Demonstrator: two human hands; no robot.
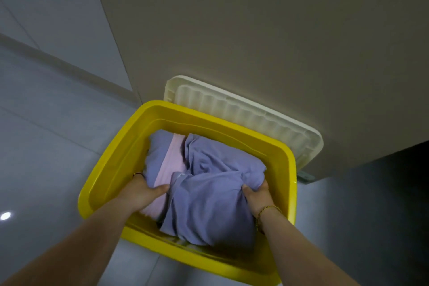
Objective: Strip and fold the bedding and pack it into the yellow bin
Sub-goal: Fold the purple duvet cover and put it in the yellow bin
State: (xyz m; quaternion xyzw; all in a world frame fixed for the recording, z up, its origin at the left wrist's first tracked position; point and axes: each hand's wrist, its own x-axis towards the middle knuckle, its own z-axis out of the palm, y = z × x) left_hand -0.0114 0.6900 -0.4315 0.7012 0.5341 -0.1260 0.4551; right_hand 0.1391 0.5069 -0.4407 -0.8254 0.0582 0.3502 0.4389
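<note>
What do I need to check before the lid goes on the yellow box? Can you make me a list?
1. Bedding in the yellow bin: ok, the purple bedding and pink bedding are both inside.
2. Folded flat: not ok, the purple bedding is bunched and wrinkled on top.
3. Pile below the rim: cannot tell.
4. White lid nearby: ok, it leans up right behind the bin.
5. Hands out of the bin: not ok, the right hand grips the purple bedding and the left hand rests on the pink bedding.
</note>
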